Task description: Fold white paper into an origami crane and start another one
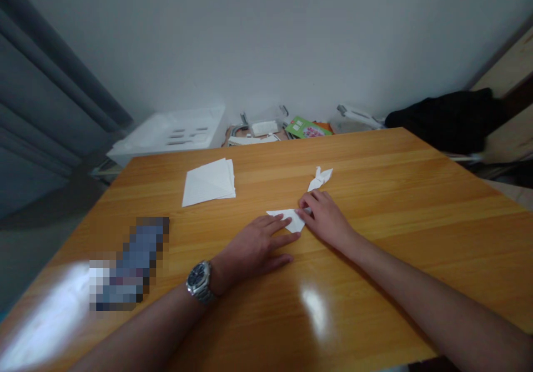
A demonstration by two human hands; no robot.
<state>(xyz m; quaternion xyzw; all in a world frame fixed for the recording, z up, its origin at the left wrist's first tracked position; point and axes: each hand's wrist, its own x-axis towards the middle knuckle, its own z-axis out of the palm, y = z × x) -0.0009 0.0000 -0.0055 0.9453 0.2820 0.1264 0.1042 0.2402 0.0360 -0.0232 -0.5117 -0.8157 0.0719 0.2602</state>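
Observation:
A small folded piece of white paper [295, 223] lies on the wooden table between my two hands. My left hand [262, 243], with a metal watch [199, 281] at its wrist, rests flat with fingers stretched out, their tips on the paper's left part. At the paper's right end, the fingers of my right hand [325, 215] are bent and pinch its edge, hiding that corner. Just beyond my right hand lies a white folded paper figure [320, 178] with pointed tips. Farther off to the left is a stack of white paper sheets [209, 183].
A pixelated dark oblong object [135, 264] lies on the table [400, 194] at left. Past the far edge stand a white foam tray [179, 130], a green printed packet [307, 129] and assorted clutter. Black cloth [441, 119] sits at the far right, a grey curtain [45, 78] at left.

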